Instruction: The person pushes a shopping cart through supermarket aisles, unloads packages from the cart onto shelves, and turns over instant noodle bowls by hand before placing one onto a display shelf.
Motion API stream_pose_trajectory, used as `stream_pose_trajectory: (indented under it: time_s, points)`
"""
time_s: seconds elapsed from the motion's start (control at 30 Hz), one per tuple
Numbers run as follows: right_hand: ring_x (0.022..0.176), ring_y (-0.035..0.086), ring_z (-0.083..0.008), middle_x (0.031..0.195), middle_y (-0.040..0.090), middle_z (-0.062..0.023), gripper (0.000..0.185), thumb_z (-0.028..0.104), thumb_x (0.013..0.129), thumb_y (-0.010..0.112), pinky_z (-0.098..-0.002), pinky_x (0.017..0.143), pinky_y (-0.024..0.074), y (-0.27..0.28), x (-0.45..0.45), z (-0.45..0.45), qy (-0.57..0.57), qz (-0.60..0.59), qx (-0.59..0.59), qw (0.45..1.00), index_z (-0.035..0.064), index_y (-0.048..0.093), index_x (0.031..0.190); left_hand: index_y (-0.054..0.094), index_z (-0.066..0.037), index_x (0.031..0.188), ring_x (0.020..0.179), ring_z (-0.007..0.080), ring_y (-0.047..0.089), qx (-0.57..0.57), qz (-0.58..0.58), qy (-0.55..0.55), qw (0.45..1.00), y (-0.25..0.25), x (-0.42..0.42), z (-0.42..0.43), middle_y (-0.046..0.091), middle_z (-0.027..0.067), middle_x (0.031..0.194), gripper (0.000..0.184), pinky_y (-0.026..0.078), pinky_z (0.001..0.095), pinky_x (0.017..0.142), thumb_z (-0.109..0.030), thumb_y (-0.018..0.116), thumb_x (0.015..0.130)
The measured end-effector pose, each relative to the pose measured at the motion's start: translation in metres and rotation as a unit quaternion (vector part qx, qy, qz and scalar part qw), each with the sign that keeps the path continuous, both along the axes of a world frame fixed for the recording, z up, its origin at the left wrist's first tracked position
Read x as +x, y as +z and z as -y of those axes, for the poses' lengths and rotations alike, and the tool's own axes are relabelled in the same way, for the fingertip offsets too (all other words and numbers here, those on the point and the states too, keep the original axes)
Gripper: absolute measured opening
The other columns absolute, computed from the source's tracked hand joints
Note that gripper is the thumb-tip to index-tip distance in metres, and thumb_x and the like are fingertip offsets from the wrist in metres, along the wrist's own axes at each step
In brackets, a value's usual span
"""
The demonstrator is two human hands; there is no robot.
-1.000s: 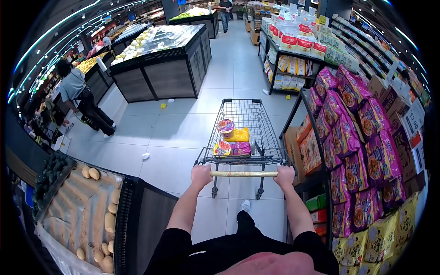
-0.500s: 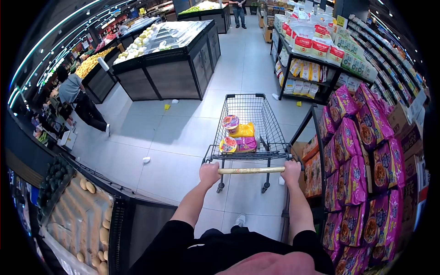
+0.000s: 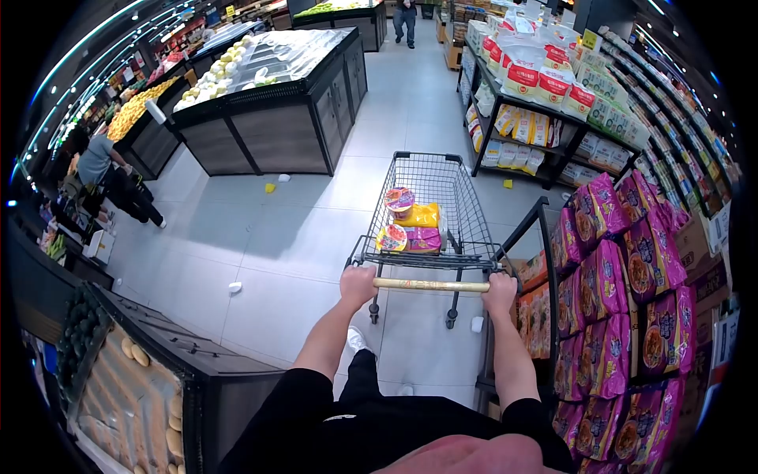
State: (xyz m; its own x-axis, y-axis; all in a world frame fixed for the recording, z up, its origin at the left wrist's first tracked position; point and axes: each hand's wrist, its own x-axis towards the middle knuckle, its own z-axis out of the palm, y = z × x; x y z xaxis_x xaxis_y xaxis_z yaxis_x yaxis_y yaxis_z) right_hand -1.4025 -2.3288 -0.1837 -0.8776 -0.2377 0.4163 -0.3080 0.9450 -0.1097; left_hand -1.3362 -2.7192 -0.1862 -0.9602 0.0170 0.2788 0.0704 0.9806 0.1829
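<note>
My left hand (image 3: 359, 286) is wrapped round the left end of the pale handle bar (image 3: 430, 285) of a shopping cart (image 3: 466, 207). The right end of that bar is in the grip of my right hand (image 3: 500, 293). Inside the wire basket, near the handle, sit two round instant noodle cups, an upper one (image 3: 399, 198) and a lower one (image 3: 392, 238). Beside them lie a yellow packet (image 3: 425, 215) and a purple packet (image 3: 422, 239). The front part of the basket shows bare wire.
Purple noodle multipacks (image 3: 604, 280) are stacked close on my right behind a black rack frame (image 3: 521, 233). A produce stand (image 3: 260, 130) stands ahead left, a potato bin (image 3: 189, 395) near left. White and red bags (image 3: 523, 77) fill a shelf ahead right. People are ahead (image 3: 405, 20) and left (image 3: 118, 170).
The cart and I have moved forward along the aisle, and my white left shoe has swung into view. The person at left has shifted left in view. Both hands keep their hold.
</note>
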Motion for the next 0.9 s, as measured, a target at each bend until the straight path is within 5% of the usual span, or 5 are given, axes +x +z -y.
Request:
stream_pose_trajectory:
  time_s: [0.5,0.67,0.9]
  points:
    - [0.081,0.059,-0.0289,0.076,0.061,-0.0085,0.013,0.007,0.064,0.069,-0.0408,0.075,0.0405,-0.002,-0.074,0.081,-0.139,0.021,0.029,0.990,0.0098,0.059,0.071,0.058,-0.014,0.069,0.060,0.0237,0.060,0.034,-0.040,-0.136,0.989,-0.015,-0.186,0.084,0.061,0.0039,0.061,0.014,0.044,0.0368,0.064,-0.014,0.070,0.063]
    - [0.074,0.065,-0.0291,0.073,0.066,-0.0103,0.006,0.015,0.068,0.069,-0.0423,0.071,0.0443,0.000,-0.094,0.105,-0.175,0.156,0.062,0.970,0.0103,0.065,0.070,0.056,-0.014,0.069,0.061,0.0227,0.061,0.027,-0.050,-0.170,0.984,-0.013,-0.236,0.108,0.061,0.0034,0.062,0.016,0.043,0.0368,0.064,-0.013,0.071,0.062]
    - [0.081,0.071,-0.0332,0.084,0.072,-0.0155,0.031,0.035,0.071,0.069,-0.0434,0.076,0.0554,0.029,-0.129,0.120,-0.173,0.410,0.063,0.893,0.0084,0.076,0.085,0.055,-0.015,0.068,0.063,0.0218,0.061,0.019,-0.055,-0.217,0.974,-0.015,-0.298,0.125,0.060,0.0018,0.063,0.017,0.043,0.0361,0.065,-0.014,0.071,0.062]
